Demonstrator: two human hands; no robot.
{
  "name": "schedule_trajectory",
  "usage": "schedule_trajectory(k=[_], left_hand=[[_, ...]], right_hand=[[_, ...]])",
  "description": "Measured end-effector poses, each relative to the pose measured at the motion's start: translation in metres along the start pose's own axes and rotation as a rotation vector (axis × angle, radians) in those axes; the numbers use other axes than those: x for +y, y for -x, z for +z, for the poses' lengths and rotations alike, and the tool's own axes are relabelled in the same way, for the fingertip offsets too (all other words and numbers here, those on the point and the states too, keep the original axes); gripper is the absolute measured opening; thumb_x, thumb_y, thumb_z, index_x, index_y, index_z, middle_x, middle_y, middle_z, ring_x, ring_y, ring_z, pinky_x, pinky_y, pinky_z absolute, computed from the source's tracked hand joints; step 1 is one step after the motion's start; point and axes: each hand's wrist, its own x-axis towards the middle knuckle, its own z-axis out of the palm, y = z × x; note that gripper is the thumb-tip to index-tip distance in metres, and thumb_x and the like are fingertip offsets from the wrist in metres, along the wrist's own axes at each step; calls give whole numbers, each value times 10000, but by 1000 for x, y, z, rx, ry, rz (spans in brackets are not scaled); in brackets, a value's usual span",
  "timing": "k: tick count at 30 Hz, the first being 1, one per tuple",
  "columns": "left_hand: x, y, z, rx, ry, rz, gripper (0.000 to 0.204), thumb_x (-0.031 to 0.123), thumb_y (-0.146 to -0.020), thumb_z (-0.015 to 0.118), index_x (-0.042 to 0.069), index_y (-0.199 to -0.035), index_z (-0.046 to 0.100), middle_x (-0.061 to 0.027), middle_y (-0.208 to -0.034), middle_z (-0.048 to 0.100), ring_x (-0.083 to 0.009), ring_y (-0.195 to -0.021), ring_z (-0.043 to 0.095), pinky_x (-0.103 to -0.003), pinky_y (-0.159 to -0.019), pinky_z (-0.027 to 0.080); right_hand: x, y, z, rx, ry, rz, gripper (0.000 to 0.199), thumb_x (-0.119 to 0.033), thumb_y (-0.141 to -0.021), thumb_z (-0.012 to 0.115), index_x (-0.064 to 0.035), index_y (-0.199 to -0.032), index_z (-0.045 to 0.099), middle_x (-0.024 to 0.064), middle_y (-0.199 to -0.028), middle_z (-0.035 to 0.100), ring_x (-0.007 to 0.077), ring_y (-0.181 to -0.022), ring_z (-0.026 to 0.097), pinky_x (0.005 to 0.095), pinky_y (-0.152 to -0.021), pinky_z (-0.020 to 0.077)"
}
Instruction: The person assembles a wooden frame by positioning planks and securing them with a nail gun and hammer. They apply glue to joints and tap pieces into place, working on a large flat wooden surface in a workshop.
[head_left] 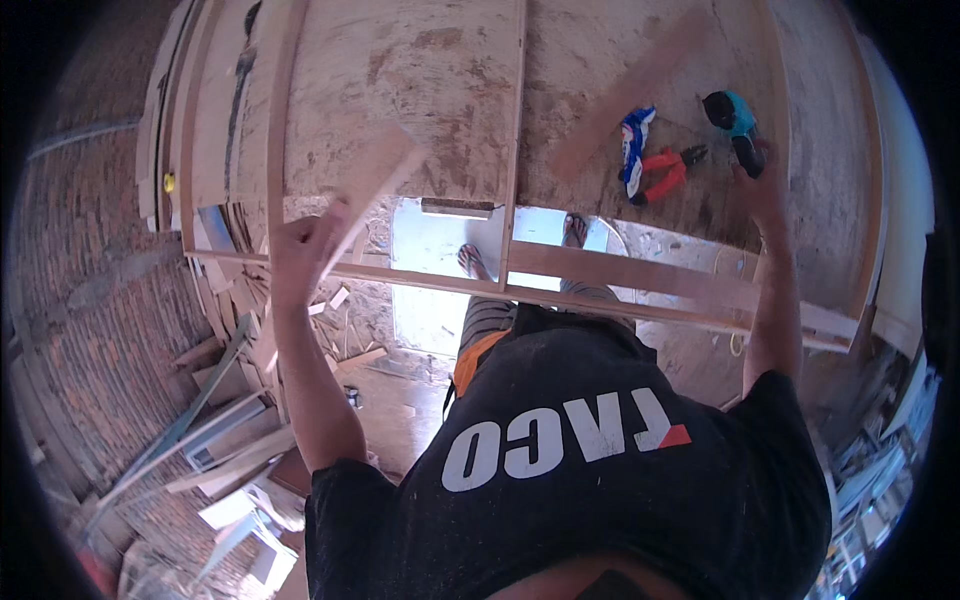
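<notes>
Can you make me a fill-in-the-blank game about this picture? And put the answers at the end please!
1. The left grip holds a flat board made of ____.
2. The pliers have ____ handles.
3. The teal and black tool is in the person's ____ grip.
4. In the picture, the blue and white packet lies to the ____ of the pliers.

Missing words: wood; red; right; left.

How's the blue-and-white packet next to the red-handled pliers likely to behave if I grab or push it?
The blue-and-white packet looks creased, so it will probably flex rather than stay stiff. Its uneven, crumpled outline makes free rolling unlikely. It lies close beside the red-handled pliers, so pushing it rightward may bump them.
</notes>
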Motion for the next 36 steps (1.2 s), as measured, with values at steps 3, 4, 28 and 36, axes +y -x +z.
schedule_trajectory(k=[3,4,28,36], left_hand=[[9,-15,34,-166,-360,115,827,865,-776,723,47,-655,700,-82,-638,650,-262,-612,631,-430,-612,472],[-1,-17,40,-177,-410,167,840,891,-739,721,54,-677,721,-120,-658,671,-289,-665,699,-446,-648,520],[-77,-39,118,-453,-454,625,886,925,-805,595,56,-762,765,-140,-696,703,-344,-730,733,-480,-673,551],[-75,-37,122,-411,-435,661,864,905,-794,631,53,-740,766,-143,-674,697,-336,-708,722,-472,-651,538]], right_hand=[[-60,45,-45,10,-132,159,644,-187,-961,790,-146,-1519,472,62,-960,664,109,-767,607,287,-681,501],[-95,69,-54,-9,-174,238,637,-187,-957,788,-126,-1513,484,84,-985,691,124,-788,636,303,-709,522],[-308,416,51,663,-579,587,753,-49,-921,792,-56,-1593,452,67,-930,732,113,-757,665,259,-695,526],[-296,426,61,658,-650,618,728,-78,-949,784,-43,-1595,449,80,-971,725,120,-768,661,267,-709,529]])
